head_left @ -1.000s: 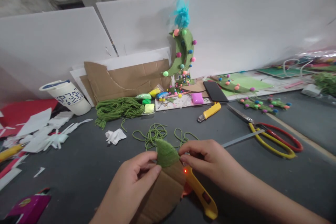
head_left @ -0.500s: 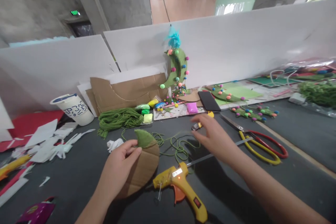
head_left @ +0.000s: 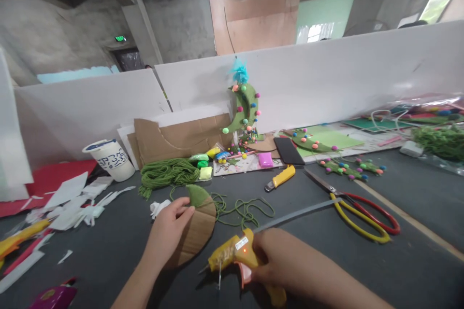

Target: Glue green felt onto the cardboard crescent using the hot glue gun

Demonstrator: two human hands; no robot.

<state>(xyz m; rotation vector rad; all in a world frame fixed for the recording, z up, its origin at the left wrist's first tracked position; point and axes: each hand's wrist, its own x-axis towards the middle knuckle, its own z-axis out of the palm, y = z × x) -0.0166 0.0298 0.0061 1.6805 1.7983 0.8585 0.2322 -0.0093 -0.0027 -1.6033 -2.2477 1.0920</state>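
My left hand (head_left: pixel 173 227) pinches the upper left edge of a curved cardboard piece (head_left: pixel 199 231), whose tip is wrapped in green yarn (head_left: pixel 197 195). My right hand (head_left: pixel 277 258) is closed around the handle of a yellow hot glue gun (head_left: pixel 232 249) with an orange trigger and a small lit red light. A long grey glue stick (head_left: pixel 297 214) runs out of the gun's back toward the scissors. The gun's nozzle points left, close to the cardboard's lower right edge but apart from it. Loose green yarn (head_left: pixel 242 210) lies in loops just beyond the gun.
Scissors (head_left: pixel 362 212) with red and yellow handles lie at right, near a yellow utility knife (head_left: pixel 281 178) and a black phone (head_left: pixel 289 150). A decorated green crescent (head_left: pixel 250 106) stands behind. Paper scraps (head_left: pixel 78 203) and a white cup (head_left: pixel 112 159) are at left.
My right hand has come down from above the table and closed on the glue gun's handle, uncovering the utility knife. My left hand still holds the cardboard piece. The view has tilted up slightly.
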